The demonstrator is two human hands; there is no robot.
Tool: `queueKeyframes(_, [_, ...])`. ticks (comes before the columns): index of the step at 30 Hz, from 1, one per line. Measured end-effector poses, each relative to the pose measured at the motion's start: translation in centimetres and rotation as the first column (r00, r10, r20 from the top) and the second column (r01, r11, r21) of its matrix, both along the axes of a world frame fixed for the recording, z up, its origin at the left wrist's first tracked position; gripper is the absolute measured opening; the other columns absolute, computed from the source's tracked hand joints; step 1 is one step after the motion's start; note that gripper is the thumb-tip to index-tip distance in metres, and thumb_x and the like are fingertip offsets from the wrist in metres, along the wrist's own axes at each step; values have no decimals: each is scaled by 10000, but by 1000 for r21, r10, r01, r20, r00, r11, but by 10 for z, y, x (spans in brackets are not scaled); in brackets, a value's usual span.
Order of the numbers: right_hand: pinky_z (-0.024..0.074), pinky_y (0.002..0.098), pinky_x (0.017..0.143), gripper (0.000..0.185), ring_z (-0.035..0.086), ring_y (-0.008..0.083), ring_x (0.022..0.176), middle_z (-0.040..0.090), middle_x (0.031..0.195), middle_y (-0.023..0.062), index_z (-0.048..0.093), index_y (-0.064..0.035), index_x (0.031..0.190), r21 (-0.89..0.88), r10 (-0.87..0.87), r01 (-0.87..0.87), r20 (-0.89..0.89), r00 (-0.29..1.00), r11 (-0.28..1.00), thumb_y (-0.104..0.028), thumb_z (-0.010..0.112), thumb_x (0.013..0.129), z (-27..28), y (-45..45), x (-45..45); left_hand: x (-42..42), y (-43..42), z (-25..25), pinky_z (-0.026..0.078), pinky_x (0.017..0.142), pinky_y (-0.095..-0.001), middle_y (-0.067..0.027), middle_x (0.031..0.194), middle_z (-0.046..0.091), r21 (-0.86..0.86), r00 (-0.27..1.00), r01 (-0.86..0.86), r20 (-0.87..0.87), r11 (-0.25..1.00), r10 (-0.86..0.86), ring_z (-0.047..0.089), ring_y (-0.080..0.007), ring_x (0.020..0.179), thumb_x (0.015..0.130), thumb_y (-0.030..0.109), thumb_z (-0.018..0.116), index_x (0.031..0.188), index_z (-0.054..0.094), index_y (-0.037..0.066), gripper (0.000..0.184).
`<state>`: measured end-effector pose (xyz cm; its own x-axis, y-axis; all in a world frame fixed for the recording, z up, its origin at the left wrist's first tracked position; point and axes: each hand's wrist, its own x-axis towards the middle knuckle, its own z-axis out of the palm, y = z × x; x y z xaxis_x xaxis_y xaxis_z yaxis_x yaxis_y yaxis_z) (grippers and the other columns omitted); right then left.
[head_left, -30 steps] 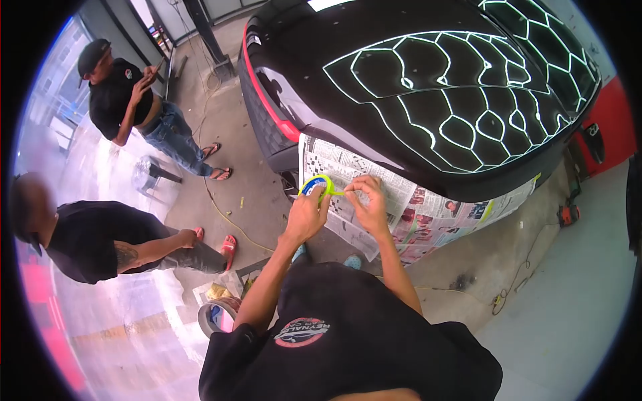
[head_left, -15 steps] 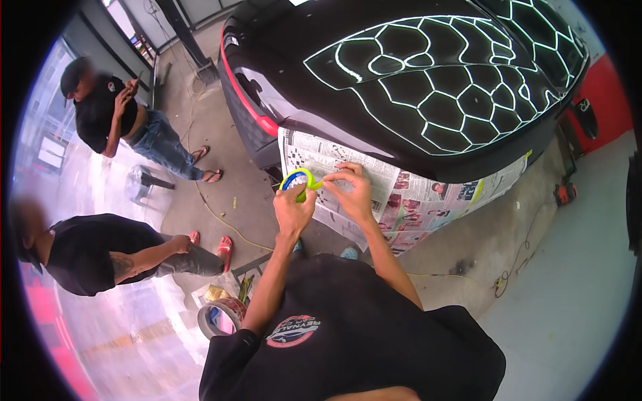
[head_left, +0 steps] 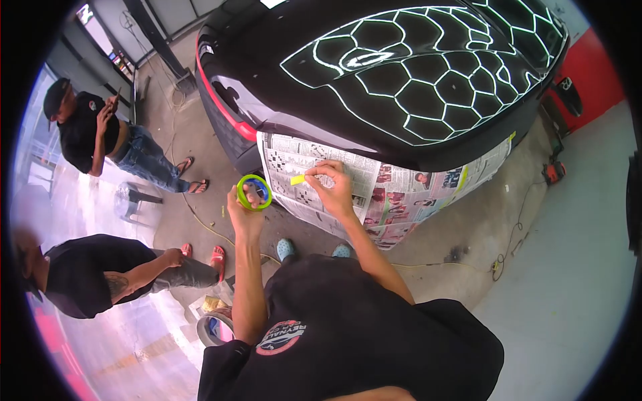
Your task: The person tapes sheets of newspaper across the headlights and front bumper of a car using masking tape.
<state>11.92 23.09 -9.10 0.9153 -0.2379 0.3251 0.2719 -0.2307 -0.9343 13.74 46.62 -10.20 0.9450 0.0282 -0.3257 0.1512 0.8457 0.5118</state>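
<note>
My left hand (head_left: 247,202) is closed round a roll of yellow-green masking tape (head_left: 269,193) with a blue core, fingers through its ring. A short torn strip of the same tape (head_left: 297,180) is pinched between the thumb and finger of my right hand (head_left: 332,187). That hand is in front of the newspaper sheets (head_left: 364,184) that hang from the edge of the black car's body (head_left: 267,87). Strip and roll are apart from each other.
Two people in black shirts stand to my left, one (head_left: 83,127) farther off and one (head_left: 93,274) nearer. A stool (head_left: 137,200), a bucket-like container (head_left: 212,327), a yellow cord (head_left: 210,230) and a red-and-black power tool (head_left: 554,172) are on the floor.
The tape strip has come off the roll. My left hand has moved left and down with the roll, while my right hand holds the strip near the newspaper. The view has shifted slightly.
</note>
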Motion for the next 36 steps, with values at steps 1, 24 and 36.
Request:
queueKeyframes(1, [455,352,999,148,602,209,1127,665,1086,77,810,-66,954,3,-4,4,-10,1000,1000,-132,841,825,3,1,1,-1,-3,5,447,713,-360,15,631,450,-44,996,85,17,995,-84,434,-128,582,1029,344,560,917,571,104,264])
queueKeyframes(24, [482,341,957,169,620,199,1065,677,1012,54,821,-75,968,33,-42,42,-6,999,999,-143,854,817,4,7,1,6,-54,17,379,571,-235,24,789,598,711,922,238,50,662,-385,489,-51,627,965,119,736,1069,701,-10,170])
queueKeyframes(36, [481,351,978,473,604,188,1072,705,1190,70,713,-92,1301,-135,-65,72,58,996,988,-115,819,841,13,14,5,17,-37,13,411,583,-278,18,704,589,925,944,-96,201,368,-260,486,-57,643,948,120,723,965,708,-30,152])
